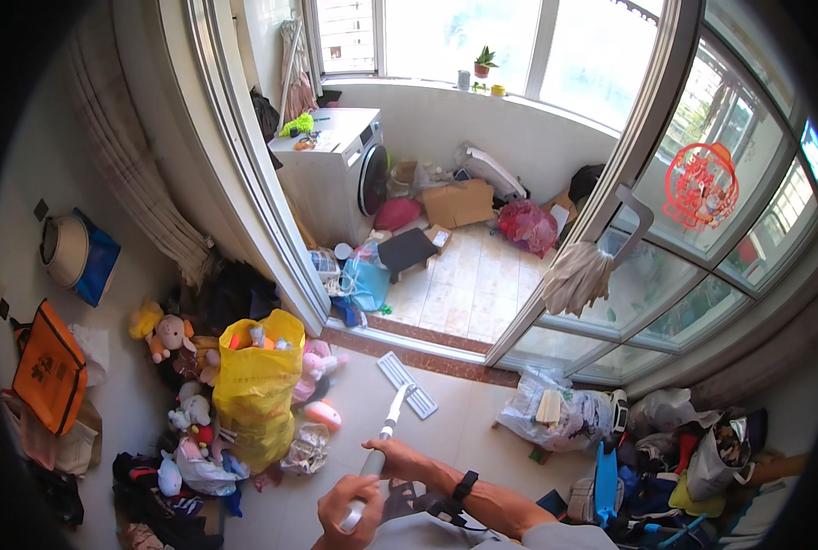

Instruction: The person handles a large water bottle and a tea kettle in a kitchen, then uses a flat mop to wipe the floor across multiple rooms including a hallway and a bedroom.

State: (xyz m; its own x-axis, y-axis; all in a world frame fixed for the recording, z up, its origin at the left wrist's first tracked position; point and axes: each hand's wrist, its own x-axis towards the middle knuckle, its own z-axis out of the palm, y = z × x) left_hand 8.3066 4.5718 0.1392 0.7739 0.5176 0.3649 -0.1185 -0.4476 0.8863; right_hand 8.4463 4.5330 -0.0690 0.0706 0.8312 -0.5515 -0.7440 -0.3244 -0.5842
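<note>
The left hand is closed around the lower end of the mop, its fingers wrapped on the handle. The right hand holds the same handle farther up, fingers curled round it; a black watch sits on that wrist. The handle slants away from the body to a flat, pale, oblong head, which lies on the floor short of the brown sill.

To the left, dark clothes lie in a heap. Just beyond stands a full yellow bag, with soft toys crowded on both sides of it. An orange bag leans near the wall, and a tub with a blue panel beside it is farther along. To the right, a blue board stands upright among mixed bags and clothes, with a clear bag nearer the sill.

A glass door stands open on the right, a red sticker on its pane; a string mop head hangs by its handle.

Past the sill, a light blue bag rests beside a dark stool. Behind them lie a pink bundle, an open carton and a red bag. A washer stands at the left, a green duster on top. Farthest off, a potted plant stands on the ledge under the window.
</note>
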